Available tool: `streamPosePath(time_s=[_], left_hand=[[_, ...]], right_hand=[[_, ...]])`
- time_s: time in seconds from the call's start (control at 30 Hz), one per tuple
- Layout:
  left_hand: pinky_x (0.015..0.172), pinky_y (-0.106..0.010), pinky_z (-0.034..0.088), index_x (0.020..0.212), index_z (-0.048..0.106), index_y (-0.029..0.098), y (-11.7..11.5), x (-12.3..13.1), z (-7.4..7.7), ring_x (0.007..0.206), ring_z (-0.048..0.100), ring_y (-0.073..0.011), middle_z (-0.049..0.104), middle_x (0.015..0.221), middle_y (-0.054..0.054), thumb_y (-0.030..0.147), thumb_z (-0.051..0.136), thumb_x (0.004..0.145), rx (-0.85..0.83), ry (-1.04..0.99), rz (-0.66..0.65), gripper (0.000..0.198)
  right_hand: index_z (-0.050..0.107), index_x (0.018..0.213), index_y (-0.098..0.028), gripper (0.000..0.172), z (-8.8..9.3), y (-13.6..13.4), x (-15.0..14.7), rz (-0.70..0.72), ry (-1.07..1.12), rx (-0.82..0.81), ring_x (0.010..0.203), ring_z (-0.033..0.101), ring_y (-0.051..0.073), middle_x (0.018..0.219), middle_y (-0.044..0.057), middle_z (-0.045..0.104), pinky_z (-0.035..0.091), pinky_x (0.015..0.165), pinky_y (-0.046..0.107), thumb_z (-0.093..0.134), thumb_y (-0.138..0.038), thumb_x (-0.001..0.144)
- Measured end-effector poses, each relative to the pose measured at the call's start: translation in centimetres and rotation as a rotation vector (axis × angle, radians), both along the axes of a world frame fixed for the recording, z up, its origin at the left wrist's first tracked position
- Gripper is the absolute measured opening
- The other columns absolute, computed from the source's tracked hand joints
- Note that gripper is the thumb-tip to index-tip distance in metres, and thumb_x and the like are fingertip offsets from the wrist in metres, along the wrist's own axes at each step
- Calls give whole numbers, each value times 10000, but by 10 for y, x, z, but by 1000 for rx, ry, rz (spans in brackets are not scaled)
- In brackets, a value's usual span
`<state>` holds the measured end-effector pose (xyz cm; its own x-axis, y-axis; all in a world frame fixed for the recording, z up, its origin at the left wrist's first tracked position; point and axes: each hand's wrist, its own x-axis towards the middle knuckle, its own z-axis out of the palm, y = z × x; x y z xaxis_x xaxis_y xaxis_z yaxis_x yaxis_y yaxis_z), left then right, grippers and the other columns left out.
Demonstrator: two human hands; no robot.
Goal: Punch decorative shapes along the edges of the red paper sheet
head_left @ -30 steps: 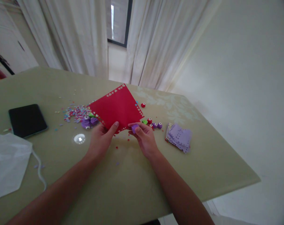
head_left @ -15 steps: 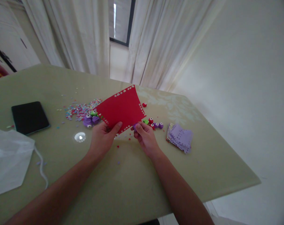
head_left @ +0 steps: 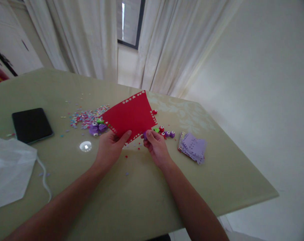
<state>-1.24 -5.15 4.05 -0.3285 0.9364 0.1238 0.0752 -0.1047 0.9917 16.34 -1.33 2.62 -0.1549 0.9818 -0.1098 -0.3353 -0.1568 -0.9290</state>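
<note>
A red sheet of paper (head_left: 129, 115), with small star and heart shapes cut out along its edges, is pinched by my left hand (head_left: 112, 144) at its lower edge, thumb on top. My right hand (head_left: 155, 145) closes around a small purple craft punch (head_left: 145, 135), which meets the sheet's lower right edge; the fingers hide most of it. Just beyond that hand lie several small red, green and purple punches (head_left: 167, 134). Larger purple punches (head_left: 94, 129) and a green one sit left of the sheet.
A heap of coloured paper bits (head_left: 85, 117) spreads behind the left punches. At left are a black tablet (head_left: 32, 125) and a white bag with a cord (head_left: 11, 170). Punched lilac sheets (head_left: 194, 147) are stacked at right on the green-covered table (head_left: 232, 174). One red punch (head_left: 155, 111) stands behind the sheet.
Hardly anything differs. The red sheet and both hands have shifted very slightly, with the right hand still at the same edge.
</note>
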Motion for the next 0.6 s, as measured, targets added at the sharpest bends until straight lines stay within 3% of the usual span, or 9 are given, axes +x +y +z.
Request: streamPosePath(time_s=[0.6], left_hand=[[781, -385, 641, 991, 830, 212, 0, 2, 1, 864, 788, -285, 863, 1007, -63, 502, 811, 827, 14, 20, -37, 334]], right_hand=[[765, 797, -208, 530, 3, 0, 1, -5, -23, -10, 592, 530, 104, 760, -1, 708, 412, 570, 258, 983, -654, 613]])
